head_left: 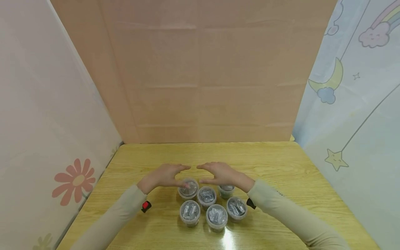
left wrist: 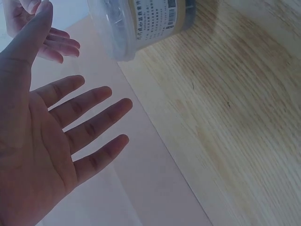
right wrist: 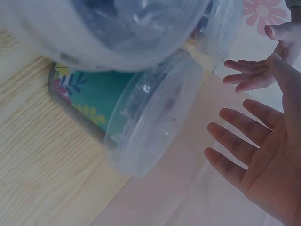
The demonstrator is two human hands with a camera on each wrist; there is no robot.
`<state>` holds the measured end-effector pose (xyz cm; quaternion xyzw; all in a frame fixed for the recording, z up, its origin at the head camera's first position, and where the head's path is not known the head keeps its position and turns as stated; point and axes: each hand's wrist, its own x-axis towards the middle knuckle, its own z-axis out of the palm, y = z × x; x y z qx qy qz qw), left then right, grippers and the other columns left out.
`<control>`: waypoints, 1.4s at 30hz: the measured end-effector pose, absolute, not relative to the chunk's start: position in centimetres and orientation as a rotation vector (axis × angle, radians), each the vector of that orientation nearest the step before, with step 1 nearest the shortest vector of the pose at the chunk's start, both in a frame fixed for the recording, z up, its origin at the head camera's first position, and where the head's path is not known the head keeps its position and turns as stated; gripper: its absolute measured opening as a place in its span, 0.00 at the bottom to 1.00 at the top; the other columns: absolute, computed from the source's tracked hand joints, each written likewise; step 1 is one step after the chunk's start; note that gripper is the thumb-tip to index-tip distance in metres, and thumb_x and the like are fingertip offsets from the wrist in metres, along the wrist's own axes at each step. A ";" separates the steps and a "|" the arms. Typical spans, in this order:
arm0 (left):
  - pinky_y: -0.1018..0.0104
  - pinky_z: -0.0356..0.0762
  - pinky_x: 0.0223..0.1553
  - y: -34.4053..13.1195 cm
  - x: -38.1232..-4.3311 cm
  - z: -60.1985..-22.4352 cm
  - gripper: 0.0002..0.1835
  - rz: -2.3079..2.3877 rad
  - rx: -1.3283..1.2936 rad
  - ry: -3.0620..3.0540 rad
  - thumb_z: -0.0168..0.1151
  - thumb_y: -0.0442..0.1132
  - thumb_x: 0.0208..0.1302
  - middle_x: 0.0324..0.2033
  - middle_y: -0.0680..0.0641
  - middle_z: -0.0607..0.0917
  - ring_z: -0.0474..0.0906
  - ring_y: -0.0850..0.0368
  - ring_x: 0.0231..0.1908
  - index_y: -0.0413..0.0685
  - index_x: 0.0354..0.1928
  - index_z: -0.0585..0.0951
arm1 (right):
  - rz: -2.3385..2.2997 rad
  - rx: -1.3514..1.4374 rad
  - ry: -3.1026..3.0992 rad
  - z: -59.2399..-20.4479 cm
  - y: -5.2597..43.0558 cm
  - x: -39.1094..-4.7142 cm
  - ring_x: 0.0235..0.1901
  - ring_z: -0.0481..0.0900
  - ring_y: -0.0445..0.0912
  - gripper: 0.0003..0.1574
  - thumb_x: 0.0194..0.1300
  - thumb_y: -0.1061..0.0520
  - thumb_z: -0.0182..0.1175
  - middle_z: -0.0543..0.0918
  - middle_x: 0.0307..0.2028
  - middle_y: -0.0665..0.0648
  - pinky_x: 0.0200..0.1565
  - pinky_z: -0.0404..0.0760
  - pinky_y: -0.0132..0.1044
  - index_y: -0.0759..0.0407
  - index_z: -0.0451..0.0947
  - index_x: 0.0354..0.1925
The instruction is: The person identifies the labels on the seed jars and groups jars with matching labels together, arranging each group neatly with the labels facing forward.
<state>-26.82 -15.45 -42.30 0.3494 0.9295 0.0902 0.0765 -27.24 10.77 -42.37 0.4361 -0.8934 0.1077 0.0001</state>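
Several round plastic tubs with clear lids stand in a cluster on the table, silvery packets showing through the tops. My left hand [head_left: 167, 174] hovers over the back left tub [head_left: 188, 189], its fingers spread and holding nothing in the left wrist view. Opposite it, my right hand [head_left: 220, 173] is above the back right tub [head_left: 226, 191], which it partly hides. The fingers of both hands point toward each other with a gap between. In the right wrist view a green tub [right wrist: 101, 101] with a leaf pattern appears near the right palm. A middle tub [head_left: 206, 196] sits between the two.
Closer to me stand a front left tub [head_left: 190, 212], a front tub [head_left: 216, 217] and a right tub [head_left: 236, 208]. The wooden table [head_left: 150, 222] meets a brown panel [head_left: 200, 76] at the back. Printed sheets [head_left: 359, 114] flank both sides.
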 end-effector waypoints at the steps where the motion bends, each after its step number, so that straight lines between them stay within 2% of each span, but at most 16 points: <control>1: 0.52 0.72 0.56 -15.5 -26.8 -42.4 0.48 0.275 1.046 2.778 0.53 0.75 0.49 0.63 0.49 0.70 0.72 0.50 0.57 0.56 0.69 0.62 | 0.335 1.375 -2.805 -42.5 10.7 -27.2 0.54 0.75 0.50 0.39 0.63 0.34 0.52 0.74 0.59 0.55 0.53 0.76 0.47 0.52 0.65 0.65; 15: 0.54 0.77 0.48 -16.0 -26.5 -43.5 0.47 0.292 1.069 2.759 0.54 0.74 0.48 0.59 0.51 0.75 0.78 0.53 0.50 0.53 0.65 0.67 | 0.246 1.402 -2.808 -43.6 10.1 -26.9 0.47 0.80 0.48 0.41 0.61 0.30 0.52 0.76 0.56 0.55 0.48 0.79 0.44 0.51 0.67 0.64; 23: 0.54 0.76 0.48 -15.8 -26.6 -43.6 0.47 0.320 1.013 2.693 0.55 0.76 0.44 0.55 0.49 0.78 0.77 0.53 0.51 0.54 0.63 0.71 | 0.130 1.450 -2.817 -43.8 9.6 -26.7 0.50 0.78 0.48 0.41 0.62 0.29 0.49 0.76 0.57 0.54 0.49 0.79 0.45 0.50 0.66 0.64; 31: 0.54 0.76 0.49 -15.8 -26.6 -44.1 0.45 0.281 1.042 2.681 0.58 0.74 0.45 0.52 0.50 0.80 0.77 0.52 0.50 0.53 0.61 0.72 | 0.039 1.462 -2.804 -43.7 9.4 -26.5 0.48 0.79 0.48 0.41 0.62 0.29 0.49 0.77 0.55 0.53 0.46 0.80 0.45 0.50 0.66 0.64; 42: 0.57 0.77 0.47 -16.0 -26.5 -44.2 0.47 0.316 1.061 2.676 0.62 0.71 0.44 0.52 0.51 0.80 0.77 0.54 0.49 0.51 0.63 0.70 | -0.024 1.499 -2.778 -44.0 9.1 -26.6 0.48 0.79 0.47 0.45 0.60 0.25 0.46 0.77 0.55 0.54 0.46 0.79 0.45 0.51 0.67 0.64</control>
